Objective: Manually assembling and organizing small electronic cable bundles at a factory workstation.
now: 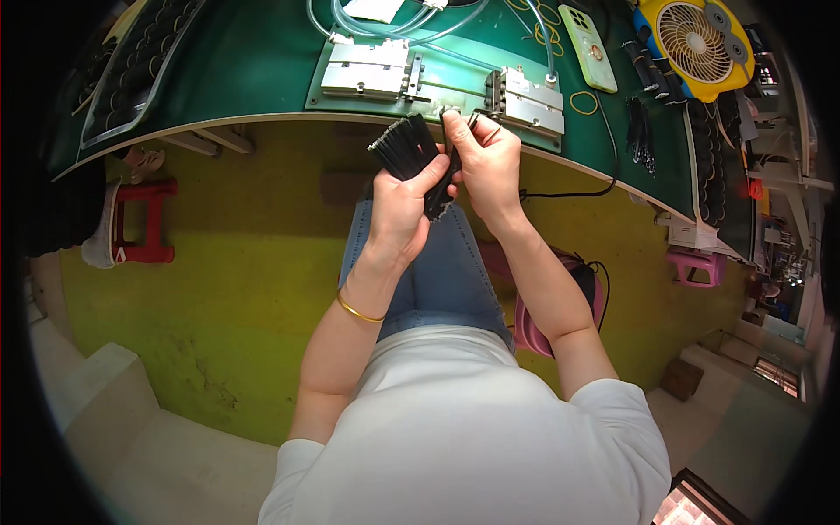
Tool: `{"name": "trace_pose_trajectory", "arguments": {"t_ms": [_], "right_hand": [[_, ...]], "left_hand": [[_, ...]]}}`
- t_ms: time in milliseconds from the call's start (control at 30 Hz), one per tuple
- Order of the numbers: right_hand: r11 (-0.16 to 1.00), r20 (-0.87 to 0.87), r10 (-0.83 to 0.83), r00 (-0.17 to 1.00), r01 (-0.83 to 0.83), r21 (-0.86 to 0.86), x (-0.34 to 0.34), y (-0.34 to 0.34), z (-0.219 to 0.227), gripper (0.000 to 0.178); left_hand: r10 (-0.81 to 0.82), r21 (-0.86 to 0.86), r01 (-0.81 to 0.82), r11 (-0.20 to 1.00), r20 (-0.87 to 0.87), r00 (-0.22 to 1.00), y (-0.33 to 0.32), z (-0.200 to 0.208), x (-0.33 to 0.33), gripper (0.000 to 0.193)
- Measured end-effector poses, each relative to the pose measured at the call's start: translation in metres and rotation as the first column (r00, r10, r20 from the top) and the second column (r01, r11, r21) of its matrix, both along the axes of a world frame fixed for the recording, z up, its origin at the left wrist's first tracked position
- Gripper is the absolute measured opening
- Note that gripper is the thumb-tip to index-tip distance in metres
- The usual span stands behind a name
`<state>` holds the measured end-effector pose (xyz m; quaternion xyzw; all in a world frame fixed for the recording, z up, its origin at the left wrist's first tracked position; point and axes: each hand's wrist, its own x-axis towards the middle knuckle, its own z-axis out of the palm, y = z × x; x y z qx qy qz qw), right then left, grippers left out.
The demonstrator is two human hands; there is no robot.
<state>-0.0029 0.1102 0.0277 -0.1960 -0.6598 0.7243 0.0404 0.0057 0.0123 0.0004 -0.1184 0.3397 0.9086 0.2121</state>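
Note:
My left hand (401,206) is closed round a bundle of short black cables (402,147) with pale, shiny ends fanned out at the upper left. More of the bundle sticks out below the fingers. Just to its right, my right hand (490,168) is pinched, thumb and fingers together, on dark strands that look like one or two of the same cables. Its fingertips partly hide what they grip. Both hands are in front of a metal fixture at the bench edge, with a silver block (366,68) on the left and another silver block (530,101) on the right.
Clear air tubes (407,35) run to the fixture on the green bench (236,61). A pale green phone (587,48), a yellow fan (697,44) and black cable bunches (640,131) lie right. A black-filled tray (131,74) is left. Red (147,219) and pink stools (697,267) stand below.

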Motion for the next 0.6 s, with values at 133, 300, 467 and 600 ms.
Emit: {"name": "trace_pose_trajectory", "arguments": {"t_ms": [133, 300, 467, 600], "right_hand": [[1.000, -0.040, -0.004, 0.999, 0.004, -0.011, 0.0023, -0.0028, -0.0004, 0.024], [0.999, -0.012, -0.031, 0.999, 0.031, 0.007, 0.0005, -0.0005, -0.0034, 0.022], [0.998, 0.013, -0.042, 0.999, 0.043, -0.040, -0.0015, 0.0017, -0.0046, 0.019], [0.995, 0.001, -0.051, 0.999, 0.051, -0.081, -0.0013, 0.0021, -0.0061, 0.019]], "left_hand": [[-0.003, -0.001, 0.003, 1.000, 0.002, 1.000, -0.0016, -0.0010, 0.0001, 0.010], [0.005, -0.010, -0.005, 1.000, -0.004, 1.000, -0.0008, -0.0033, -0.0005, 0.011], [-0.008, -0.008, 0.008, 1.000, -0.019, 1.000, -0.0005, -0.0036, -0.0021, 0.011], [-0.024, 0.004, 0.024, 1.000, -0.027, 0.999, -0.0006, -0.0052, -0.0025, 0.009]]}}
